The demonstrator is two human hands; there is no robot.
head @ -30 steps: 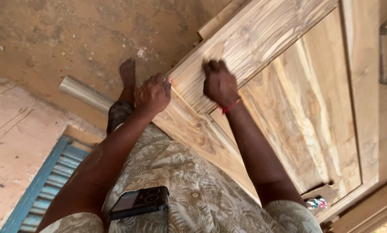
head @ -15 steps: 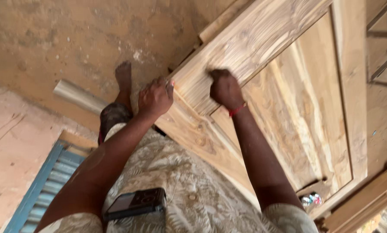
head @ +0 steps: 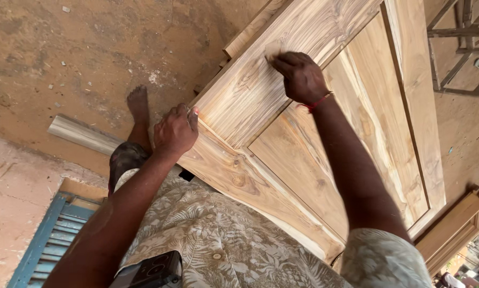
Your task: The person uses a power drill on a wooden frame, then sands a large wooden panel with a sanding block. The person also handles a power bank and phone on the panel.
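A large pale wooden panelled door (head: 325, 138) is lying flat, filling the middle and right; its far end is running out of the top edge. Bare brown dirt floor (head: 90, 48) is lying open to its left. The left hand (head: 175, 130) is curling over the door's near left edge, gripping it. The right hand (head: 302, 77) is pressing a small tan pad (head: 273, 49), mostly hidden under the fingers, onto the door's cross rail. A dark phone (head: 151, 271) is poking from the patterned shirt pocket.

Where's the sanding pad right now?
In the head view, the sanding pad sits under the right hand, upper middle, on the wooden door's top rail, right of the left hand.
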